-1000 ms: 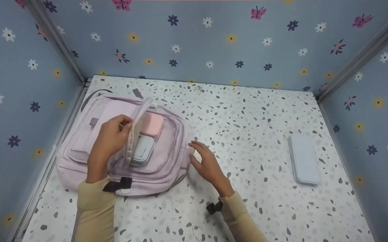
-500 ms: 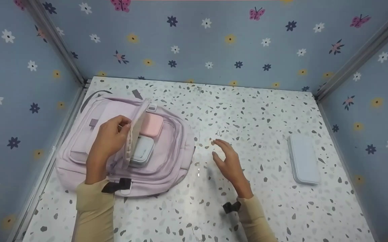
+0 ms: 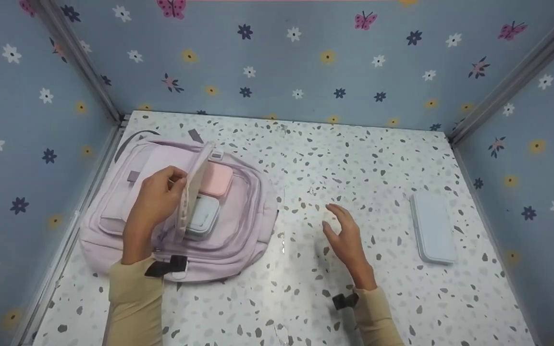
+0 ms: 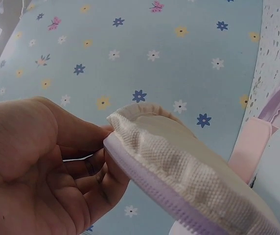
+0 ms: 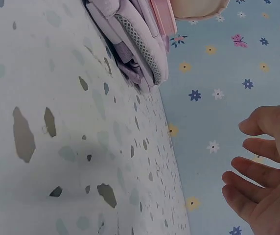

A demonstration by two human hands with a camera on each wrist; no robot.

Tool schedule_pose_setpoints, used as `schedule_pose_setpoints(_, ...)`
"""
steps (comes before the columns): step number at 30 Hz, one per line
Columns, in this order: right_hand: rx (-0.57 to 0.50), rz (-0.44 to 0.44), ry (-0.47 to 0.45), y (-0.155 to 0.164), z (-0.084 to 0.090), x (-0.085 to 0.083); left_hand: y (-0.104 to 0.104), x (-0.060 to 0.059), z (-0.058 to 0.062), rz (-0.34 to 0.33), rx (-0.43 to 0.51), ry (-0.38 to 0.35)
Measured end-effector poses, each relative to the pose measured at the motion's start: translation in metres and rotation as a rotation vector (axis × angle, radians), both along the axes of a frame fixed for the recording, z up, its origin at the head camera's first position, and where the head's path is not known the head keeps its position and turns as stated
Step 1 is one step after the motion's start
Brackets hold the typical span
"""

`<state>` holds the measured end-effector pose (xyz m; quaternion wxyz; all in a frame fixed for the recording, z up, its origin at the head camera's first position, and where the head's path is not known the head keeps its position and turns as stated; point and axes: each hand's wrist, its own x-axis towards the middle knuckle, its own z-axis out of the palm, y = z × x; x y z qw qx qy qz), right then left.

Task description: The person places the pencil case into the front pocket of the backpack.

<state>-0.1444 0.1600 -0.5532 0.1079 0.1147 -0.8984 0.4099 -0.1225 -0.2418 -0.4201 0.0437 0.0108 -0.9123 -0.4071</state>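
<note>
A lilac backpack lies flat at the table's left. My left hand pinches its raised pocket flap, seen close up as a cream-lined flap with a lilac edge. Inside the open pocket lie a pink case and a pale grey-blue case. My right hand hovers open over the bare table, between the backpack and a light blue case at the right. In the right wrist view the right hand's fingers are loosely spread and hold nothing.
Blue flowered walls close in the speckled white table on three sides, with metal corner posts. The backpack's side shows in the right wrist view.
My right hand has moved rightwards from the backpack's edge across the table toward the light blue case. The left hand still holds the flap up.
</note>
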Motion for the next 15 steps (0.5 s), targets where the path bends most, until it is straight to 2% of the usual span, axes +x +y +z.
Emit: schedule_pose_setpoints(15,-0.049,-0.096,0.044,0.041,-0.011,0.0,-0.001,0.0,-0.002,-0.006,-0.001,-0.031)
